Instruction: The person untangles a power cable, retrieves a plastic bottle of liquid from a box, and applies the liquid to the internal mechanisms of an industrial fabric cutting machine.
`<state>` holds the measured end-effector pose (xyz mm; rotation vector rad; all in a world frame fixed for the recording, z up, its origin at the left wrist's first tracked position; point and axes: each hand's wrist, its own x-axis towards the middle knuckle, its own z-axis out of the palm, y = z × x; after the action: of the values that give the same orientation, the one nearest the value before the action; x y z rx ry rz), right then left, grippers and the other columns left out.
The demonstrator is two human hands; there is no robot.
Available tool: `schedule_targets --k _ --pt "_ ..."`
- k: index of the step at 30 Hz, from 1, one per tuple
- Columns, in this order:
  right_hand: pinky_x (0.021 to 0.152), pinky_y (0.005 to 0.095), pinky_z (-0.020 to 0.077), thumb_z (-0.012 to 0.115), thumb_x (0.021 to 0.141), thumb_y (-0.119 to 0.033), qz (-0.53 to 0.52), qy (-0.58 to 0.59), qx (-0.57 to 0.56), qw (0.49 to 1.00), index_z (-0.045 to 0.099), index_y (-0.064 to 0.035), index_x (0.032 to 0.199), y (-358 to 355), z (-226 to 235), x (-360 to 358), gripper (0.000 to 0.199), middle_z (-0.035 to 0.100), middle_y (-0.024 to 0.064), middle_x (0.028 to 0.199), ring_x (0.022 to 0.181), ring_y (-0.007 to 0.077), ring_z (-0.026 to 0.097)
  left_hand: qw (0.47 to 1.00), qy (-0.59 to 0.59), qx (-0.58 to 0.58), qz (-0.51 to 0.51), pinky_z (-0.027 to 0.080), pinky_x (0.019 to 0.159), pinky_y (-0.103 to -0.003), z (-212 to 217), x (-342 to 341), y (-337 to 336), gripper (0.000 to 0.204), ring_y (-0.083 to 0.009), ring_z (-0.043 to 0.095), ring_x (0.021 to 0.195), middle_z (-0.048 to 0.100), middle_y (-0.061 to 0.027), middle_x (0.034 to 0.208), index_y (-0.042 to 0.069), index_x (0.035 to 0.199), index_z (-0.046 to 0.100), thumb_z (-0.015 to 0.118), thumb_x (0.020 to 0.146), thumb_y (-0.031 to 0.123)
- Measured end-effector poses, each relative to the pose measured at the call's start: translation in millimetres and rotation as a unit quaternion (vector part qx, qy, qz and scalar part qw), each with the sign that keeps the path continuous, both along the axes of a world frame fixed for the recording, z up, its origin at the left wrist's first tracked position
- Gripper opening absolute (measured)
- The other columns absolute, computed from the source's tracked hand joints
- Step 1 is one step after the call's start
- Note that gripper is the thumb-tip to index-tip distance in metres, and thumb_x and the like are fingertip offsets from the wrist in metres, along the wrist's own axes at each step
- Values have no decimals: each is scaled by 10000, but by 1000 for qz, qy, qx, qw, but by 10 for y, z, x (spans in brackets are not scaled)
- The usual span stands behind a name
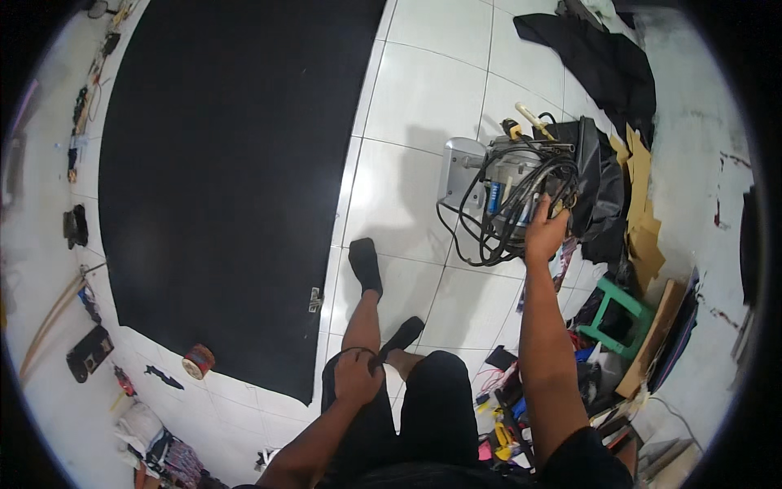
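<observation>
My right hand point(547, 230) reaches into a clear container point(509, 173) heaped with tools, its fingers spread apart among the contents and their tips partly hidden. A coil of black cable point(489, 244) drapes over the container. Beside the hand stands a blue-labelled tube point(494, 197); a yellow and black tape measure point(511, 128) and a cream-handled tool point(533, 120) stick out at the far side. My left hand point(358, 379) rests by my left knee, its fingers curled round a thin dark item that I cannot make out.
A large black sheet point(228, 179) covers the tiled floor at left, with a round tin point(198, 361) and a metal clip point(315, 300) at its near edge. A grey metal plate point(461, 175) adjoins the container. At right are a green stool point(615, 322), brown cardboard point(643, 220) and scattered tools point(505, 424).
</observation>
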<state>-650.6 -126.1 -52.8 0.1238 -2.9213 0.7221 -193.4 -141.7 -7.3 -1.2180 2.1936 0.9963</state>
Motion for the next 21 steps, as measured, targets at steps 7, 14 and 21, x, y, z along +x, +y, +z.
schedule_targets --k 7,14,21 --pt "783 466 479 554 945 -484 15 12 18 1000 558 23 1083 -670 23 -780 526 668 259 931 871 445 643 994 -59 76 57 397 980 -498 -39 -205 -493 375 -354 483 1174 538 -156 1192 95 1096 640 672 783 299" --pt "844 485 462 544 942 -505 46 35 44 997 573 19 1134 -1374 -53 -1676 559 655 269 1035 982 443 623 979 -54 139 140 377 988 -539 -141 -512 -881 418 -397 467 1175 527 -179 1203 106 1126 627 668 787 346" --pt "832 500 464 508 934 -575 82 50 66 993 557 50 1093 -1859 -52 -2539 646 648 293 1000 962 481 610 970 -99 148 165 360 1028 -532 -181 -1018 -1075 493 -422 454 1208 528 -227 1250 79 1143 613 679 772 398"
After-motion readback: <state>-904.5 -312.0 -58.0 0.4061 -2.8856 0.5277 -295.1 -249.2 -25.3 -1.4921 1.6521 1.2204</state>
